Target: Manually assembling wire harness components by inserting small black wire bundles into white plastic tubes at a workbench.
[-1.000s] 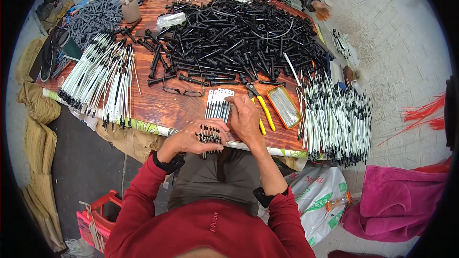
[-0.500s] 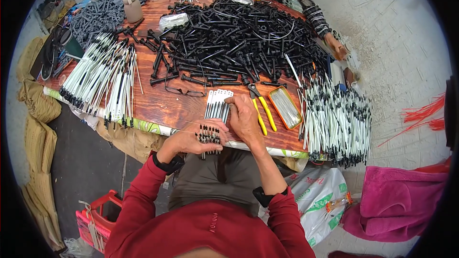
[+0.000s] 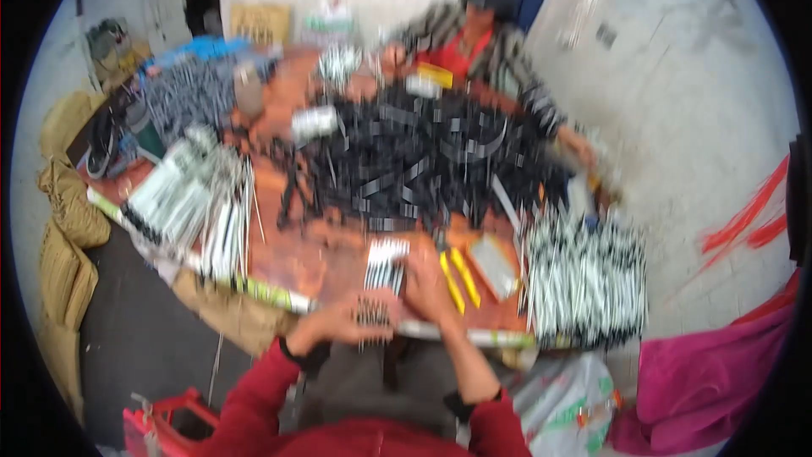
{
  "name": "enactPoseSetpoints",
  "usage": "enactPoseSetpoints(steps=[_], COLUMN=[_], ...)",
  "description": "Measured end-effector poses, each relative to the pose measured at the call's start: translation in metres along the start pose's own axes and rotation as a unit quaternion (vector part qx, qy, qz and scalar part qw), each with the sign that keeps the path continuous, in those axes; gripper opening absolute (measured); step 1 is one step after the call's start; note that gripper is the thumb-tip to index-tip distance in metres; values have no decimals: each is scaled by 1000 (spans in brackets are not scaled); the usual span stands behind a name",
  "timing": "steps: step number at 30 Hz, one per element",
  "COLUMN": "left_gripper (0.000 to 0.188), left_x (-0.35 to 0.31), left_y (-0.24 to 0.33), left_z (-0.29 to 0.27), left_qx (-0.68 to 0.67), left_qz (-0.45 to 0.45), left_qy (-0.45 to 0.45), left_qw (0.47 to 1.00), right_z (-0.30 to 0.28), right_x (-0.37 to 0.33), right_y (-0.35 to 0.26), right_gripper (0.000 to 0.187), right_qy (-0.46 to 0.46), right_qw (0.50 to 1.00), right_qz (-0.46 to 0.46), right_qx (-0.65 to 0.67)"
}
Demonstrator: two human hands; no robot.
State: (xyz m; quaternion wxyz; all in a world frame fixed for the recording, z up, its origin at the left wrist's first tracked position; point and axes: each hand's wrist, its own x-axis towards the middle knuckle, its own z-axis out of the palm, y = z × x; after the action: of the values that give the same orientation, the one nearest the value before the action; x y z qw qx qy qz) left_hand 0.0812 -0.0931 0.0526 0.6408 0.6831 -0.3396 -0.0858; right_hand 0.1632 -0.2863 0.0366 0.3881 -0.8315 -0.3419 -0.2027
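Observation:
The picture is blurred by motion. My left hand (image 3: pixel 342 322) is closed around a small bunch of black-tipped sticks (image 3: pixel 370 313) at the near edge of the wooden table (image 3: pixel 317 258). My right hand (image 3: pixel 427 283) lies flat on the table just right of it, its fingers on a row of white and black sticks (image 3: pixel 385 262). Two yellow pieces (image 3: pixel 457 279) and a flat grey box (image 3: pixel 493 264) lie right of that hand.
A big heap of black parts (image 3: pixel 423 161) fills the table's middle. Bundles of white sticks lie at left (image 3: pixel 199 203) and right (image 3: pixel 584 279). A person in a striped jacket (image 3: pixel 482 42) works across the table. A red crate (image 3: pixel 165 423), tan sacks (image 3: pixel 63 203) and pink cloth (image 3: pixel 710 381) surround it.
The view has tilted up, bringing the person across the table into sight and blurring everything. My hands stay at the same spot on the table edge.

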Motion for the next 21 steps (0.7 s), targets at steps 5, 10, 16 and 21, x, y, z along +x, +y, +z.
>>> enactPoseSetpoints(steps=[5, 10, 16, 21], left_gripper=[15, 20, 30, 36], left_x=[-15, -10, -4, -4], left_y=[-17, -22, -29, -33], left_z=[8, 4, -2, -1], left_qx=[75, 47, 14, 4], left_qz=[76, 69, 43, 58], left_qy=[-13, -35, -29, -29], left_qw=[994, 996, 999, 998], right_z=[3, 7, 11, 11], right_x=[-17, -11, -3, 0], right_y=[5, 1, 7, 9], right_gripper=[22, 23, 22, 23], right_qy=[-48, -30, -25, -22], right_qw=[999, 999, 999, 1000], right_qz=[20, -2, -3, -6], right_qx=[-8, -15, -27, -10])
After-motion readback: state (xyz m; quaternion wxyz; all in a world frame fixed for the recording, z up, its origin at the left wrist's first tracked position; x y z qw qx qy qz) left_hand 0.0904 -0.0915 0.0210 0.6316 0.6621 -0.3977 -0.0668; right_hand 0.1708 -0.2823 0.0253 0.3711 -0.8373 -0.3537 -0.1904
